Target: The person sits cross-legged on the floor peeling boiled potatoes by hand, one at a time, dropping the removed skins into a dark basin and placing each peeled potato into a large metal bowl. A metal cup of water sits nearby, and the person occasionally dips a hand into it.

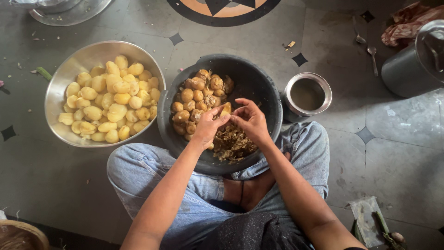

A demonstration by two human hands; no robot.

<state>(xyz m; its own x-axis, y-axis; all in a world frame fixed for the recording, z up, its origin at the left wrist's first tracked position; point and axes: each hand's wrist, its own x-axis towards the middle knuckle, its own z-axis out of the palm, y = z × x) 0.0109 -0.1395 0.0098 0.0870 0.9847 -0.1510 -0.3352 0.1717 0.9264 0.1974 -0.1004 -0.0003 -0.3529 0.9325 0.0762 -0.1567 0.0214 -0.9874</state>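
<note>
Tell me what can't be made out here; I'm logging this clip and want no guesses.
- Potato, head view: mostly covered by the left hand and right hand, so its peeled share is unclear.
- Steel pot: its contents are too dark.
- Grey lidded pot: cut off by the right edge.

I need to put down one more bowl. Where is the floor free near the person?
Bare floor lies right of the small steel pot, below the big grey pot. Another patch lies below the steel bowl. Between that bowl and the black tub it is crowded.
</note>
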